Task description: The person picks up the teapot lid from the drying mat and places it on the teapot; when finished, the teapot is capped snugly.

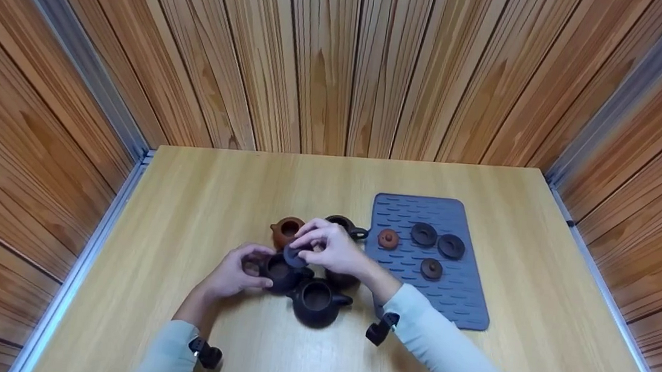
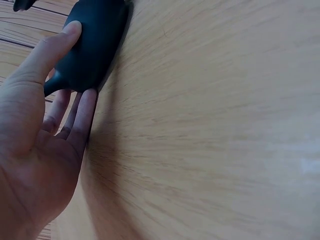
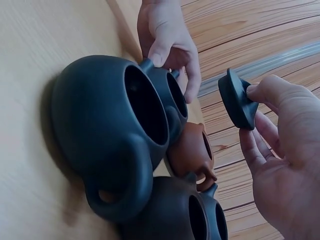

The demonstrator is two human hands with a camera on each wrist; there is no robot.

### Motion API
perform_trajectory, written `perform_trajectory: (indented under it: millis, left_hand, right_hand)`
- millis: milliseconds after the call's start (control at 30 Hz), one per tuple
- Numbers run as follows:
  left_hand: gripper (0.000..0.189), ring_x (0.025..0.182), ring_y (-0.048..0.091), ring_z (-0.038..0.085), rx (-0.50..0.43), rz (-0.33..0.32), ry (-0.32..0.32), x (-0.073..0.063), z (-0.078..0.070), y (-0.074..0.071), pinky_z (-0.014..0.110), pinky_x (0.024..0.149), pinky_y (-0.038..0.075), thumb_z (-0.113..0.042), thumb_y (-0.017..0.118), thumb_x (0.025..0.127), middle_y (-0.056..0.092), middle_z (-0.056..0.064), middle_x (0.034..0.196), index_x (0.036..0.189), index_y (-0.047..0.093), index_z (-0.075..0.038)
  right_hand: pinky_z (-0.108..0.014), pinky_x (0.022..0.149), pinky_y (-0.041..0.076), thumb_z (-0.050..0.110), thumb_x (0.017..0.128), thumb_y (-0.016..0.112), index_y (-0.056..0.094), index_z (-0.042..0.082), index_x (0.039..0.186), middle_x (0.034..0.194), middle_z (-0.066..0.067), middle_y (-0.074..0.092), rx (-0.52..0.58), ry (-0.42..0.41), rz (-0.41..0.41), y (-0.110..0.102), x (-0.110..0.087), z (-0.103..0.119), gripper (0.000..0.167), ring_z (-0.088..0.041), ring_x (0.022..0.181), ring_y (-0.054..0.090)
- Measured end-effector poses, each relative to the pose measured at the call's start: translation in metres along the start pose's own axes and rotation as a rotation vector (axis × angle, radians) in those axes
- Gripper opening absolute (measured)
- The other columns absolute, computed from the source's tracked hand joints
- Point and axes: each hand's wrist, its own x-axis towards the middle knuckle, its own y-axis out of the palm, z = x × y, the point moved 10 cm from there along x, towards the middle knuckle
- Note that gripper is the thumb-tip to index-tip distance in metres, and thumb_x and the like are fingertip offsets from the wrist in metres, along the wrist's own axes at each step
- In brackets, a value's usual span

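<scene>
the right hand [image 1: 334, 250] pinches one dark lid [image 1: 294, 257] by its edge between thumb and fingertips, holding it in the air just above the open mouth of a dark pot [image 1: 281, 273]; in the right wrist view the lid [image 3: 236, 100] sits tilted on edge, apart from the pot's rim. the left hand [image 1: 235, 274] steadies that same pot from its left side, thumb and fingers curved against its body; the left wrist view shows the thumb laid on the pot [image 2: 92, 45] and the other fingers under it, lightly bent.

five pots stand in a tight cluster on the table [image 1: 196, 197], all without lids: the held one, a larger dark pot [image 1: 317, 301] just in front of it with its handle toward the right, a reddish-brown pot [image 1: 287, 231] behind, another dark one [image 1: 344, 225] at the back right with its handle reaching toward the mat, and a brown one mostly hidden under the right hand.

to the right of the cluster lies one grey ribbed mat [image 1: 447, 300]. four lids rest on it, well apart from the hands: one reddish [image 1: 388, 238], two dark [image 1: 423, 234] [image 1: 451, 246], and one brown [image 1: 431, 268]. with the held one, that makes five lids.

both forearms wear pale sleeves [image 1: 443, 349], each with a black clip-on mount [image 1: 381, 329] near the wrist. wooden panel walls [image 1: 343, 59] enclose the table on three sides.
</scene>
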Motion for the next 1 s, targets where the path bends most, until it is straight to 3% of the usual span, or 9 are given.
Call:
perform_trajectory:
  millis: [267, 567, 800, 1000]
  left_hand:
    - [0.060, 0.129, 0.067, 0.030, -0.003, -0.015, -0.009, 0.002, 0.001, -0.002, 0.024, 0.098, 0.061, 0.000, 0.091, 0.091, 0.065, 0.028, 0.147, 0.146, 0.065, 0.003]
    - [0.062, 0.118, 0.068, 0.018, -0.001, -0.013, 0.016, 0.003, 0.000, -0.001, 0.021, 0.097, 0.061, 0.004, 0.092, 0.088, 0.066, 0.030, 0.140, 0.144, 0.064, 0.008]
    - [0.062, 0.121, 0.069, 0.020, -0.019, -0.006, 0.005, 0.003, 0.001, 0.000, 0.023, 0.100, 0.062, 0.003, 0.091, 0.089, 0.063, 0.030, 0.144, 0.145, 0.064, 0.007]
    - [0.062, 0.121, 0.069, 0.020, -0.017, -0.007, 0.015, 0.003, 0.001, 0.000, 0.023, 0.099, 0.062, 0.003, 0.091, 0.089, 0.063, 0.031, 0.143, 0.145, 0.064, 0.007]
  right_hand:
    - [-0.031, 0.105, 0.062, 0.002, 0.097, 0.080, 0.087, 0.001, 0.118, 0.134, -0.023, 0.073, 0.013, 0.005, 0.051, 0.018, 0.005, -0.002, 0.021, -0.028, 0.128, 0.067]
    - [-0.032, 0.106, 0.064, 0.001, 0.097, 0.082, 0.086, -0.001, 0.118, 0.133, -0.024, 0.072, 0.039, 0.020, 0.076, 0.035, 0.009, -0.010, 0.022, -0.019, 0.126, 0.066]
    - [-0.025, 0.104, 0.061, 0.001, 0.097, 0.082, 0.086, -0.003, 0.117, 0.132, -0.026, 0.071, 0.051, 0.003, 0.083, 0.045, 0.006, -0.018, 0.021, -0.015, 0.124, 0.066]
    - [-0.024, 0.105, 0.061, 0.000, 0.098, 0.081, 0.085, -0.006, 0.117, 0.131, -0.028, 0.070, 0.082, -0.004, 0.080, 0.048, 0.005, -0.023, 0.020, -0.021, 0.124, 0.070]
